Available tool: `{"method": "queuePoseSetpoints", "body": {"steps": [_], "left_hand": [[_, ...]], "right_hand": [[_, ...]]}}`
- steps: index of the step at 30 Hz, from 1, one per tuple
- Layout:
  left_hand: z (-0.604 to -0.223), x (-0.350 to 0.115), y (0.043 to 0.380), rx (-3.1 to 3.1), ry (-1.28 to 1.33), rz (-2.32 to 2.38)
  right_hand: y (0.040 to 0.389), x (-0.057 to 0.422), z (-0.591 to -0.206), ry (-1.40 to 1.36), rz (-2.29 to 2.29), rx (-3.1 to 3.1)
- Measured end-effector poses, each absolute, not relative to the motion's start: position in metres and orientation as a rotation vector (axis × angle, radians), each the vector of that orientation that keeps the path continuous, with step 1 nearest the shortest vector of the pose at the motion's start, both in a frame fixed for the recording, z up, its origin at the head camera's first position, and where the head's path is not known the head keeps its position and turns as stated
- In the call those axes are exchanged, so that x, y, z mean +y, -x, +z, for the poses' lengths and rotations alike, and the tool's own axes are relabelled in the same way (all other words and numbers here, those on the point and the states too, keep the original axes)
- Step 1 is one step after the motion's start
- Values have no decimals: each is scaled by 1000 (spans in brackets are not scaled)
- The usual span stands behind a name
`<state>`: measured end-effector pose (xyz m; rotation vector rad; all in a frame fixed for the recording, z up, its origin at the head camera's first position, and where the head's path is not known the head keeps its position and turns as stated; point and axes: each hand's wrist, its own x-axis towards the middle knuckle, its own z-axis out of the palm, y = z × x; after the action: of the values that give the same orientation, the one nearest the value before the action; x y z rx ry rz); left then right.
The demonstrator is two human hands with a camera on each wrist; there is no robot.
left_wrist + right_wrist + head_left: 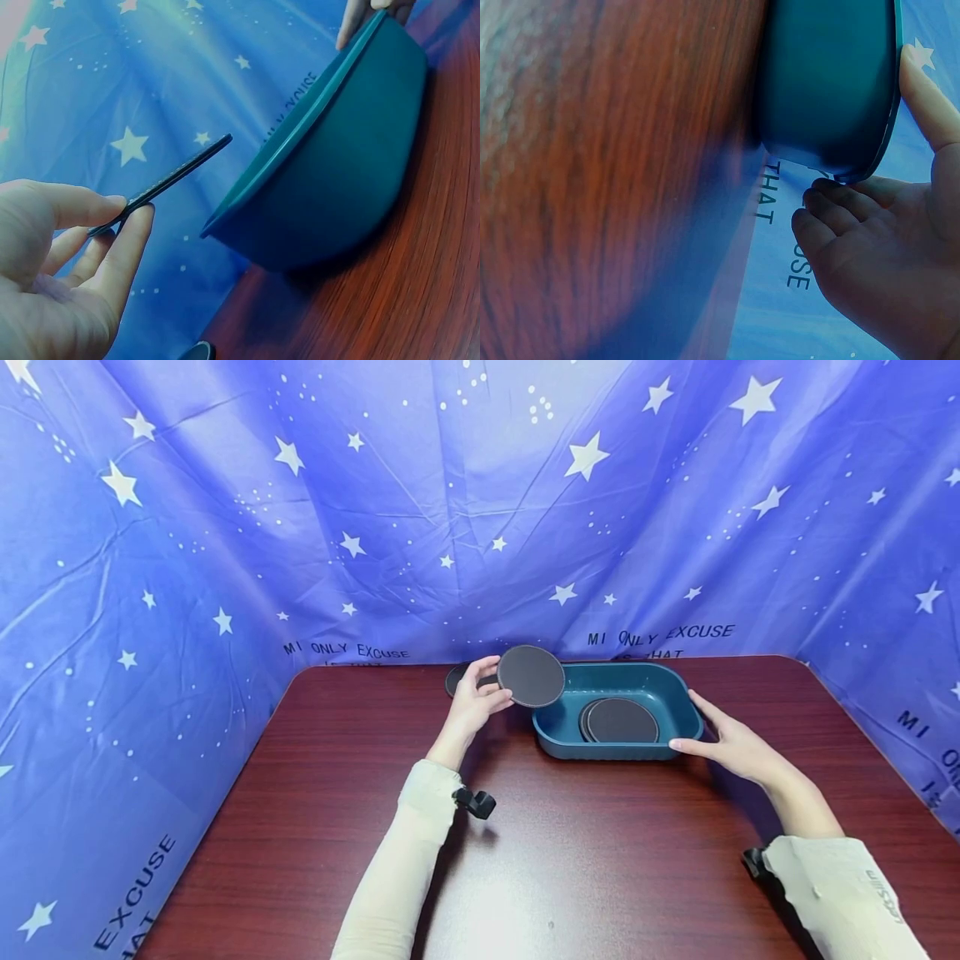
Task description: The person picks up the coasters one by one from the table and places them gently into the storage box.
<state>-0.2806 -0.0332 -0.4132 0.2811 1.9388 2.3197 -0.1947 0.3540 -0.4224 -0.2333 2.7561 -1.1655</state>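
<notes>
My left hand pinches a round black coaster with stitched edging, thumb on one face and fingers on the other. The coaster is raised and tilted beside the left end of a teal oblong basin, overlapping its rim in the head view. In the left wrist view the coaster shows edge-on, apart from the basin. Inside the basin lie stacked black coasters. My right hand holds the basin's right end, thumb at the front rim and forefinger farther back; the other fingers are loosely extended by the end wall.
Another dark round coaster lies on the table behind my left hand, partly hidden. The reddish-brown wooden table ends just behind the basin. A blue star-printed cloth hangs at the back and sides.
</notes>
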Motion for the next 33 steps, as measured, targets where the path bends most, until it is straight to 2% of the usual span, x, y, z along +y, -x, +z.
{"method": "queuePoseSetpoints", "body": {"steps": [33], "left_hand": [[-417,40,273,1947,-372,2116]], "right_hand": [[195,353,-424,236,-1185,2760]]}}
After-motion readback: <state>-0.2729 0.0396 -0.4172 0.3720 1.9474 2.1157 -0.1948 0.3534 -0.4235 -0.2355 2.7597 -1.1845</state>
